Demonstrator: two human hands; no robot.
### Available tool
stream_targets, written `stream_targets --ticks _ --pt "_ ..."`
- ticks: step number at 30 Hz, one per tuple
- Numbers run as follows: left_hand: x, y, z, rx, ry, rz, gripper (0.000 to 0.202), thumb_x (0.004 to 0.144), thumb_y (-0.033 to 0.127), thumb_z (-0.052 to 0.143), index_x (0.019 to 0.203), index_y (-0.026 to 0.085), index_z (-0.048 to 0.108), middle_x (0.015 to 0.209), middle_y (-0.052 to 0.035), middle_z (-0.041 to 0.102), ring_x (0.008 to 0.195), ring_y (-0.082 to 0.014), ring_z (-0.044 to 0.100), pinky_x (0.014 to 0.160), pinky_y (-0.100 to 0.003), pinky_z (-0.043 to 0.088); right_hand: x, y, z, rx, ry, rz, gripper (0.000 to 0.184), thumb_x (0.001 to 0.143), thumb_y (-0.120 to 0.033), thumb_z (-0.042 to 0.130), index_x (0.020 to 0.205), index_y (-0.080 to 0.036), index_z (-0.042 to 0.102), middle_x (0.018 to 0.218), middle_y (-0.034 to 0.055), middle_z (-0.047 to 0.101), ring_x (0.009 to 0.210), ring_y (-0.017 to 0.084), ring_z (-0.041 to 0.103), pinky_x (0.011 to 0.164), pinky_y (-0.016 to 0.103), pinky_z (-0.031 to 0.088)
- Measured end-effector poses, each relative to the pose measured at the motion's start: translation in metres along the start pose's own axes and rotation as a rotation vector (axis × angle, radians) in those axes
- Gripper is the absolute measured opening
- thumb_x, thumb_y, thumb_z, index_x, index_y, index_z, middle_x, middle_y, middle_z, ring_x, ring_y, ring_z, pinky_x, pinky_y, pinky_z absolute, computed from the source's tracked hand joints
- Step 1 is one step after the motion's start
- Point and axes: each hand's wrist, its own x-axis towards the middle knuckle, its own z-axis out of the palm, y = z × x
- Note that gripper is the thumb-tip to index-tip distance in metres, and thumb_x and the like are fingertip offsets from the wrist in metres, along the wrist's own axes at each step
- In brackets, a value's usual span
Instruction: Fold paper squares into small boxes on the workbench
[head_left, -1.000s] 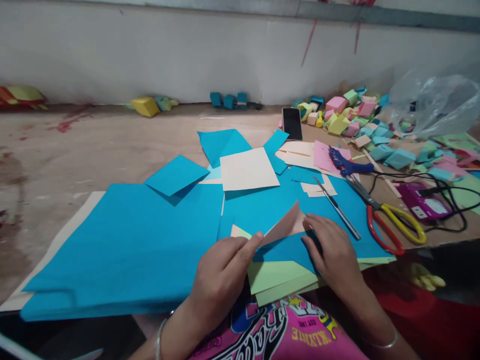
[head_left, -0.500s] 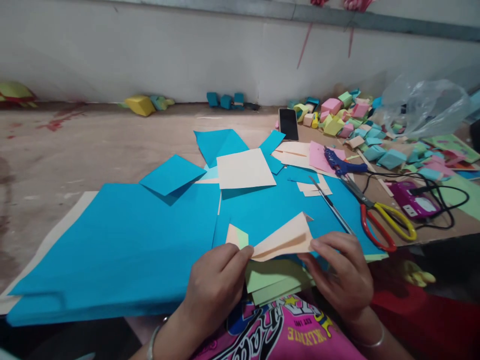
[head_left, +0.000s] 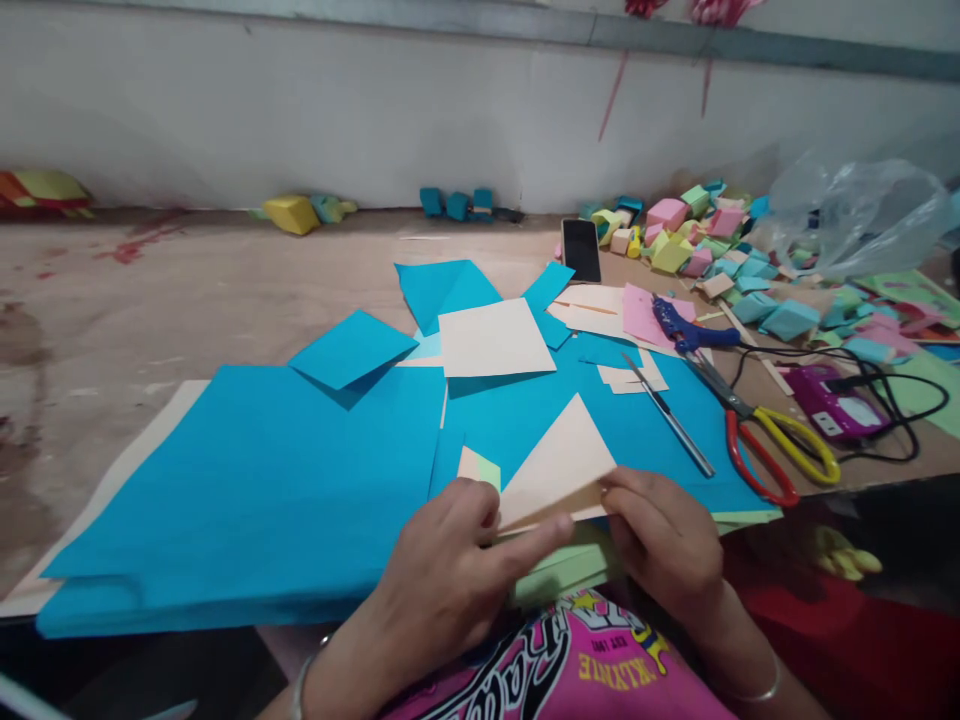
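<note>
Both the left hand (head_left: pixel 442 570) and right hand (head_left: pixel 664 545) pinch the peach paper (head_left: pixel 559 465) near the knife (head_left: pixel 671 418); loose edges slipping could skew the crease.

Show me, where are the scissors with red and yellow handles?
In the head view, the red-and-yellow-handled metal scissors lie on the right of the table, between the thin silver craft knife and the purple plastic gadget.

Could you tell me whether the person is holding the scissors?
No, the scissors lie on the table, apart from the left hand and right hand, which hold the peach paper triangle.
</note>
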Motion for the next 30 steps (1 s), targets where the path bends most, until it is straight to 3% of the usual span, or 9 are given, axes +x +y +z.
stream_targets --ticks 2,5,10,13,18,22,26,28,30 --pt "0.000 -0.001 -0.003 0.067 0.006 0.034 0.061 0.085 0.006 0.055 0.134 0.042 0.047 0.102 -0.0059 0.053 0.093 -0.0220 0.054 0.080 -0.040 0.051 0.002 0.004 0.000 0.018 -0.047 0.025 0.017 0.087 -0.008 0.052 0.096 -0.017 0.063 0.100 0.0136 0.069 0.096 0.022 0.065 0.079 0.034 0.054" --pt "0.002 -0.003 -0.009 0.126 -0.023 0.053 0.060 0.084 0.009 0.062 0.134 0.038 0.049 0.132 -0.0061 0.048 0.127 -0.0276 0.042 0.108 -0.050 0.038 0.005 0.008 -0.002 0.027 -0.142 0.033 0.022 0.089 -0.009 0.049 0.101 -0.017 0.064 0.107 0.0144 0.067 0.101 0.023 0.063 0.081 0.034 0.054" --pt "0.010 0.005 -0.024 0.138 -0.113 0.181 0.049 0.087 0.042 0.062 0.134 0.039 0.050 0.150 0.0031 0.039 0.141 -0.0311 0.027 0.116 -0.058 0.024 0.013 0.005 -0.004 0.115 -0.248 0.003 0.033 0.089 -0.012 0.052 0.121 -0.015 0.058 0.133 0.0180 0.054 0.123 0.026 0.051 0.094 0.038 0.051" --pt "0.019 0.014 -0.028 0.205 -0.154 0.332 0.041 0.095 0.032 0.050 0.135 0.044 0.047 0.155 0.0175 0.026 0.147 -0.0197 0.014 0.122 -0.054 0.008 0.017 0.000 -0.002 0.220 -0.268 -0.058 0.033 0.089 -0.014 0.050 0.121 -0.012 0.057 0.136 0.0198 0.051 0.131 0.026 0.044 0.100 0.041 0.048" --pt "0.027 0.008 -0.019 0.257 -0.131 0.253 0.036 0.096 0.020 0.048 0.130 0.032 0.054 0.143 0.0041 0.049 0.143 -0.0211 0.027 0.120 -0.059 0.003 0.017 0.004 -0.004 0.238 -0.272 -0.155 0.028 0.088 -0.011 0.049 0.114 -0.013 0.060 0.125 0.0153 0.063 0.135 0.029 0.042 0.106 0.054 0.041" --pt "0.025 -0.005 -0.017 0.320 0.051 0.103 0.023 0.093 0.009 0.050 0.102 0.022 0.066 0.120 -0.0012 0.065 0.134 -0.0268 0.041 0.117 -0.064 0.010 0.008 0.020 -0.009 0.243 -0.264 -0.087 0.026 0.086 -0.003 0.049 0.106 -0.017 0.060 0.125 0.0118 0.065 0.135 0.028 0.043 0.108 0.059 0.036" --pt "0.018 -0.013 -0.014 0.241 -0.136 0.004 0.020 0.093 0.010 0.048 0.088 0.021 0.064 0.105 -0.0020 0.069 0.117 -0.0251 0.055 0.109 -0.059 0.028 -0.003 0.036 -0.011 0.207 -0.273 -0.016 0.024 0.088 -0.005 0.049 0.104 -0.021 0.059 0.118 0.0074 0.069 0.131 0.026 0.048 0.106 0.057 0.038" --pt "0.014 -0.016 -0.010 0.153 -0.231 -0.051 0.016 0.092 0.014 0.052 0.082 0.020 0.063 0.090 -0.0027 0.068 0.096 -0.0215 0.061 0.093 -0.047 0.043 -0.005 0.040 -0.012 0.196 -0.277 0.019 0.022 0.089 -0.009 0.050 0.104 -0.022 0.059 0.115 0.0078 0.070 0.123 0.025 0.055 0.100 0.051 0.045" --pt "0.011 -0.018 -0.005 0.081 -0.256 -0.142 0.014 0.090 0.018 0.054 0.079 0.020 0.063 0.080 -0.0036 0.065 0.080 -0.0195 0.059 0.072 -0.036 0.045 -0.005 0.040 -0.013 0.198 -0.293 0.041 0.019 0.090 -0.013 0.052 0.104 -0.022 0.060 0.114 0.0086 0.070 0.112 0.023 0.060 0.093 0.045 0.049"
